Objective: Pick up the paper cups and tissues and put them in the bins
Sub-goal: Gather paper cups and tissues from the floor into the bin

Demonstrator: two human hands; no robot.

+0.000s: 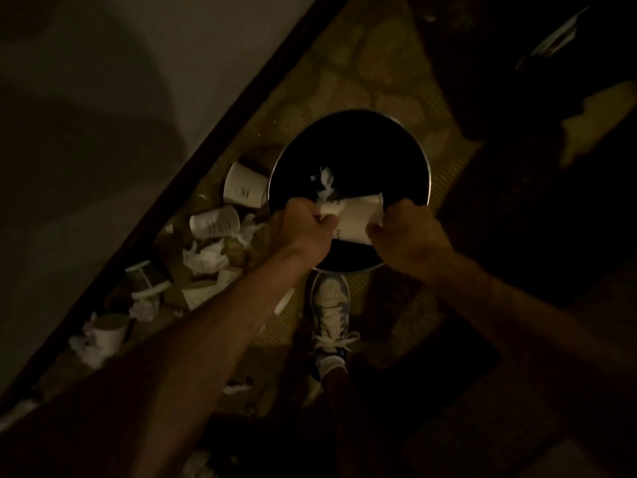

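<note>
A round black bin [422, 160] with a metal rim stands on the floor in dim light. Over its near side both hands hold one white paper cup [358, 219] on its side. My left hand [300, 229] grips its left end and my right hand [400, 232] grips its rim end. A white tissue [325, 182] lies inside the bin. More paper cups lie left of the bin, one [243, 186] against its wall, another [213, 222] below it, among crumpled tissues [206, 258].
A dark baseboard [206, 146] and pale wall run diagonally on the left. Further cups [110, 331] and tissues trail along it toward the lower left. My shoe [331, 312] stands just below the bin. Dark furniture fills the right side.
</note>
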